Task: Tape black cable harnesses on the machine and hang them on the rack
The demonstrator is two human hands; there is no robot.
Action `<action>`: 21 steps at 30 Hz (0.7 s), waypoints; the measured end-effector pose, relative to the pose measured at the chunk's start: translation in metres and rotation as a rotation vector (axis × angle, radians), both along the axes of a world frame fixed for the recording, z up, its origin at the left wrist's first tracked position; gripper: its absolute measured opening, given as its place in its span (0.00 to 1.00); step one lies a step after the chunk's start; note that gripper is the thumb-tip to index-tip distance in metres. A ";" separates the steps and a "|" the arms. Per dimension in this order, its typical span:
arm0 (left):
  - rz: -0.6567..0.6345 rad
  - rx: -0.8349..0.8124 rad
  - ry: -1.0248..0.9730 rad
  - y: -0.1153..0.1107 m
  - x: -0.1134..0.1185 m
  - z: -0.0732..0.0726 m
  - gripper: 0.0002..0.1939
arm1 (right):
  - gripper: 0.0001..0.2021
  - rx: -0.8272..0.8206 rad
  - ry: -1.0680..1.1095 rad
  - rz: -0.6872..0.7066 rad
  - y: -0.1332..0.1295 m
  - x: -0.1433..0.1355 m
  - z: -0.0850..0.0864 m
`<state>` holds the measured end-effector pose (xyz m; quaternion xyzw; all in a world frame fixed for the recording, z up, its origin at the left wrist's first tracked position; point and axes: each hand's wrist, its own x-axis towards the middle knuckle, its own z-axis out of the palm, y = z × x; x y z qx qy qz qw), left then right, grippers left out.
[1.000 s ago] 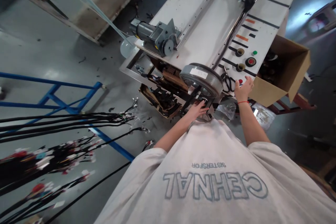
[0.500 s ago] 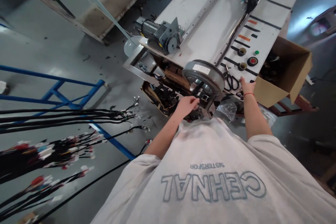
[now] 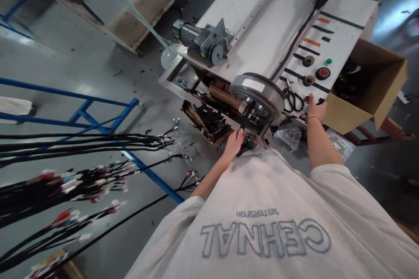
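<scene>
My left hand (image 3: pixel 235 141) is closed at the near edge of the bench, its fingertips at the lower end of a black strip (image 3: pixel 248 112). That strip runs up toward a large grey wheel (image 3: pixel 257 89) with a white label. My right hand (image 3: pixel 317 108) sits at the bench's near right corner, fingers bent, beside a small red part (image 3: pixel 307 98). What it grips, if anything, is hidden. Black-handled scissors (image 3: pixel 293 98) lie just left of it on the white bench top (image 3: pixel 271 30). Short black and orange strips (image 3: pixel 312 42) lie across the right side.
A motor with a pulley (image 3: pixel 203 41) stands on the bench's left. An open cardboard box (image 3: pixel 376 83) is at the right, near a red button (image 3: pixel 323 73). Wire harnesses (image 3: pixel 81 183) hang at left by a blue frame (image 3: pixel 108 130). Another bench (image 3: pixel 131 22) stands farther back.
My left hand has moved down slightly, from open air beside the wheel's frame to the black strip's end. The right hand stays at the corner. The view has shifted a little.
</scene>
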<state>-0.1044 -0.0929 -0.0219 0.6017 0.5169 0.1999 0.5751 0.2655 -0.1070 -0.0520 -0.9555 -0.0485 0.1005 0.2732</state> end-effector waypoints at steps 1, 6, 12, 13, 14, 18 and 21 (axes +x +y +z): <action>-0.004 0.038 0.020 0.002 0.000 0.003 0.25 | 0.37 -0.001 -0.004 -0.001 0.000 -0.001 0.000; -0.162 0.040 0.097 0.015 -0.006 0.005 0.20 | 0.39 -0.008 -0.002 -0.018 0.001 -0.002 0.001; -0.363 -0.021 0.150 0.014 -0.046 -0.016 0.18 | 0.41 -0.030 -0.011 -0.031 0.002 -0.001 0.002; -0.316 0.018 0.178 0.008 -0.054 -0.017 0.18 | 0.41 -0.037 -0.010 -0.034 0.002 -0.002 0.002; -0.262 0.052 0.197 0.002 -0.062 -0.016 0.18 | 0.41 -0.042 -0.009 -0.038 0.002 -0.002 0.003; -0.204 0.123 0.275 -0.024 -0.078 0.000 0.19 | 0.40 -0.038 -0.005 -0.038 0.002 -0.004 0.006; -0.212 0.145 0.316 -0.034 -0.081 0.013 0.18 | 0.41 -0.046 -0.002 -0.039 0.002 -0.006 0.010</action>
